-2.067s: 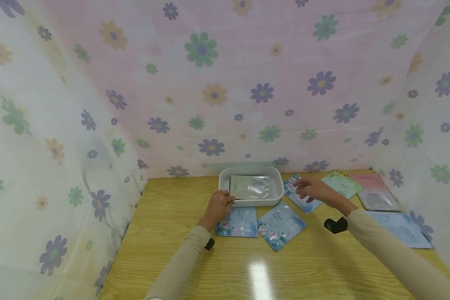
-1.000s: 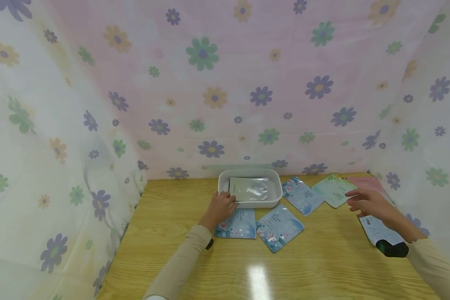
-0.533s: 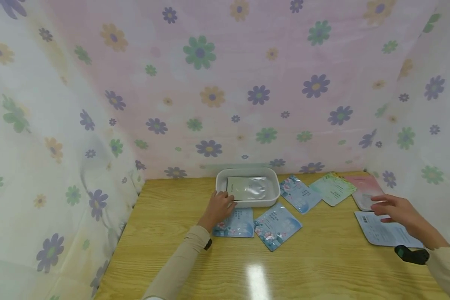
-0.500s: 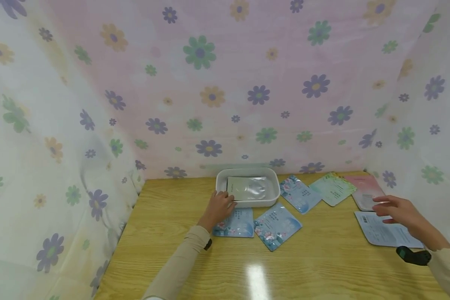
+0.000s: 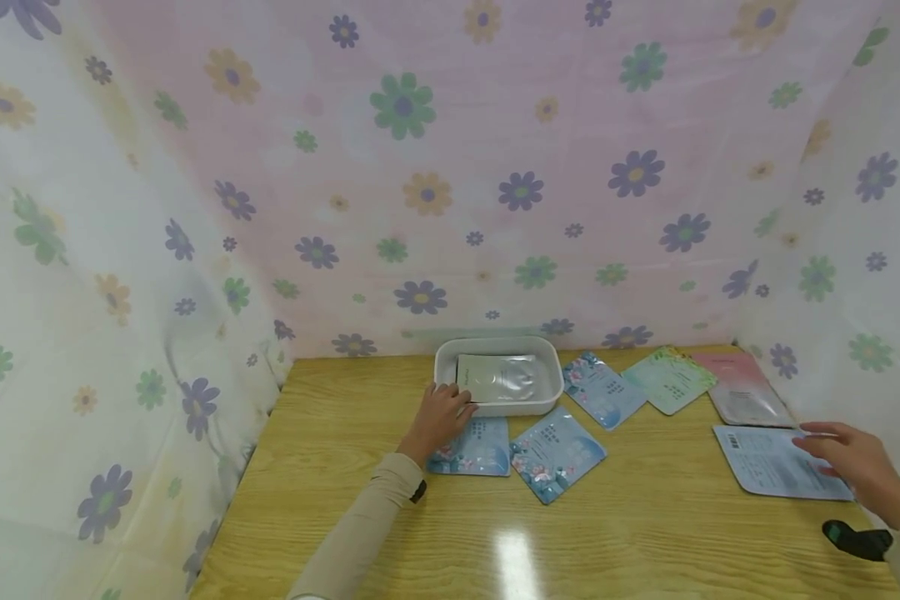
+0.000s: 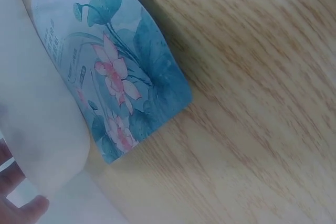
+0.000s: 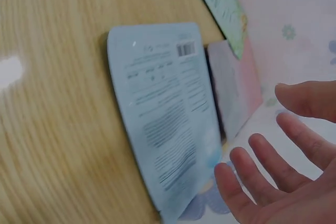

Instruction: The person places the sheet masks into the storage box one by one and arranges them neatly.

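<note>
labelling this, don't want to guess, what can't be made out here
- Head view: small print on the greenish packet in the tub, too small.
- Head view: corner of a blue packet, behind the left hand.
- Left wrist view: most of that hand, beyond the left edge.
- Right wrist view: fine print on the barcoded packet, blurred.

Barcoded pouch's fine print (image 7: pixel 169 135) — blurred

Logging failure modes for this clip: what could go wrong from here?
1. The blue barcode packet lies flat near the floral cloth, so the right hand might push it rather than lift it.
2. The pink packet lies close beside it and could get nudged.
3. The left hand grips the white tray's rim; a tug could shift it.
</note>
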A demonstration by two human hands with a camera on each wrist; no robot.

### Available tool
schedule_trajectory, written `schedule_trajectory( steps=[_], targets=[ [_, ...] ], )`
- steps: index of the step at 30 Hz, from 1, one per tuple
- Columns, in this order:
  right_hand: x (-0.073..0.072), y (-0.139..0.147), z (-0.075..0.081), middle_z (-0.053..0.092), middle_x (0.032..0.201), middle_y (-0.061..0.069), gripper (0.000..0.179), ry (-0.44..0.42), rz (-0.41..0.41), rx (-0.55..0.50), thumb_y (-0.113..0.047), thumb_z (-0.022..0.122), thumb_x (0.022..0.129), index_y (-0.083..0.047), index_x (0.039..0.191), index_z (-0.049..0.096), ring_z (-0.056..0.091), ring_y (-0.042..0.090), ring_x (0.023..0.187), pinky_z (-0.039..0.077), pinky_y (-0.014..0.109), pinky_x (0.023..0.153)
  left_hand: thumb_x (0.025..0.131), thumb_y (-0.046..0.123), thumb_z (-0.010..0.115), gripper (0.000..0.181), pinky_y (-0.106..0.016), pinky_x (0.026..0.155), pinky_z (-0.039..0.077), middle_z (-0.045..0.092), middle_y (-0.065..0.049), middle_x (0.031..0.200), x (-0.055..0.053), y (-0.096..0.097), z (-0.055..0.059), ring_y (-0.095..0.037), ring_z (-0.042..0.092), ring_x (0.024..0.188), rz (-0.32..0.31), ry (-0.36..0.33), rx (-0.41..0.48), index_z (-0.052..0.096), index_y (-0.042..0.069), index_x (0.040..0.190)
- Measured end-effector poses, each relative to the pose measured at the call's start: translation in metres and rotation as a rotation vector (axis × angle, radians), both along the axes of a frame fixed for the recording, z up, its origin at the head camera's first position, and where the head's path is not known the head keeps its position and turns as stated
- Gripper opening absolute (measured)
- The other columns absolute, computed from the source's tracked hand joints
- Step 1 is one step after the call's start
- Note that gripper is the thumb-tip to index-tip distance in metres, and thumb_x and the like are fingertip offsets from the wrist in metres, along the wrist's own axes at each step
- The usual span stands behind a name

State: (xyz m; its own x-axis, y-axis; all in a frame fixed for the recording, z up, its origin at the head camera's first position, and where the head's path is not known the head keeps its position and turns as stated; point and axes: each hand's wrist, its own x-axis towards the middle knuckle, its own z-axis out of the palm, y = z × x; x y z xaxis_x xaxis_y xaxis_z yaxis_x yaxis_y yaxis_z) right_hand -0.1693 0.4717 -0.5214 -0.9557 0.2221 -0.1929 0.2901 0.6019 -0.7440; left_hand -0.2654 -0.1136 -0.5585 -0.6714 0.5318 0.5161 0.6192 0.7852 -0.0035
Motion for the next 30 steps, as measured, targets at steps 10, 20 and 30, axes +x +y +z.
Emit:
schedule_trajectory(
  steps=[10,20,30],
  targets=[
    [0.007,0.009,-0.021,0.029,0.134,0.042,0.069,-0.115,-0.264,0.061,-0.018,0.065,0.085,0.019,0.132,0.031,0.027,0.057,0.12,0.028,0.065,0.095,0.089,0.032,0.067,0.018,-0.042,0.073,0.045,0.057,-0.003,0.077,-0.002,0.003,0.002,-0.021,0.056,0.07,-0.01,0.04,0.016,0.064,0.014,0.087],
    [0.007,0.011,-0.039,0.034,0.127,0.044,0.068,-0.104,-0.215,0.14,-0.021,0.069,0.081,0.021,0.125,0.038,0.036,0.056,0.111,0.038,0.057,0.08,0.089,0.032,0.066,0.018,-0.043,0.074,0.045,0.057,-0.003,0.078,-0.001,0.003,0.002,-0.021,0.056,0.07,-0.012,0.03,0.028,0.064,0.014,0.087],
    [0.008,-0.003,-0.045,0.033,0.128,0.042,0.064,-0.147,-0.208,0.331,-0.02,0.068,0.078,0.021,0.118,0.039,0.032,0.058,0.112,0.025,0.061,0.092,0.087,0.03,0.069,0.016,-0.041,0.073,0.044,0.059,-0.002,0.079,0.001,0.007,0.003,-0.021,0.057,0.074,-0.012,-0.001,0.047,0.068,0.014,0.086]
  ],
)
